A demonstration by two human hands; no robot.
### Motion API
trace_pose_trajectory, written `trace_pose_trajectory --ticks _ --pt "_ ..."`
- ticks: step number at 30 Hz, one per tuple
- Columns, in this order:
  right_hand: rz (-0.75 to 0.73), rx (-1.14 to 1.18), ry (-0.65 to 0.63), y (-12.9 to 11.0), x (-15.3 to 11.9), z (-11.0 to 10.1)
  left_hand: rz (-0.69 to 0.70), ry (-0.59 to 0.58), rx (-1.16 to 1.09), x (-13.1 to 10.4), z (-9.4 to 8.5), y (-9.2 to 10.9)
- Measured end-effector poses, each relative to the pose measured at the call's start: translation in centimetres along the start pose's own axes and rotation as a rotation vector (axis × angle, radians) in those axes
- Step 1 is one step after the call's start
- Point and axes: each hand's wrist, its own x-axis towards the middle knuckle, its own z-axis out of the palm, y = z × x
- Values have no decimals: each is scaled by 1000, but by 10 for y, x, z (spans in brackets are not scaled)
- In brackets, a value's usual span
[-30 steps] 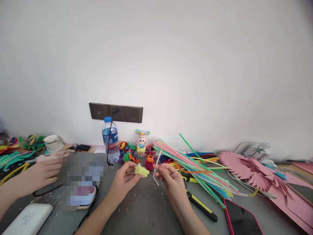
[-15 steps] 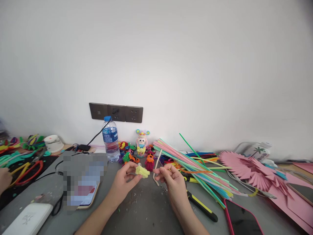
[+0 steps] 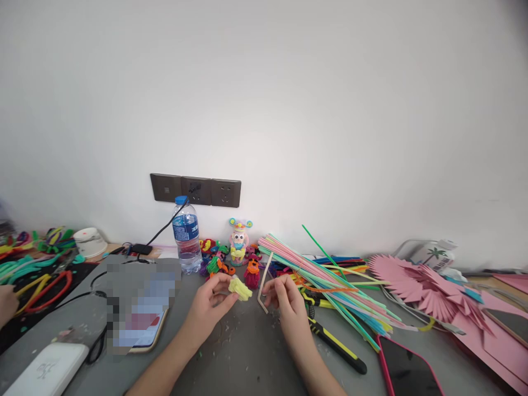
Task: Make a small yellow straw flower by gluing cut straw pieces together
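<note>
Between the fingertips and thumb of my left hand [image 3: 213, 301] is a small pale-yellow fuzzy piece [image 3: 240, 289], held above the grey mat [image 3: 247, 357]. My right hand [image 3: 284, 300] is to the right of it, with its fingers curled inward; whether anything small is between them cannot be made out. A bent cream pipe cleaner [image 3: 265, 283] lies just left of my right fingertips. Behind the hands stand a doll with big eyes [image 3: 238, 242] and a small red and orange figure [image 3: 252, 272].
A water bottle [image 3: 187, 234] stands behind my left hand. Pipe cleaners [image 3: 325, 275] and yellow-black pliers [image 3: 338, 346] lie right, near a pink-edged phone [image 3: 408, 366]. Another person's hand [image 3: 7, 302] is at far left, by red-handled scissors [image 3: 61, 294].
My right hand has shifted slightly and its fingers have curled in more. The yellow piece has tilted a little in my left hand.
</note>
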Motion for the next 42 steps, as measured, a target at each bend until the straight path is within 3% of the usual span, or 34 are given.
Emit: trace_pose_trajectory --ticks 4,8,14,42 --pt "-119 -154 30 0 -2 0 -9 -14 -18 1 -1 -2" --pt "-279 -354 -117 -2 -5 -1 -1 -61 -47 4 -2 -8" --pt "-458 -405 -282 -9 -8 2 -47 -95 -112 5 1 -9" --pt "-504 -483 -328 -9 -10 1 -96 -54 -159 2 2 3"
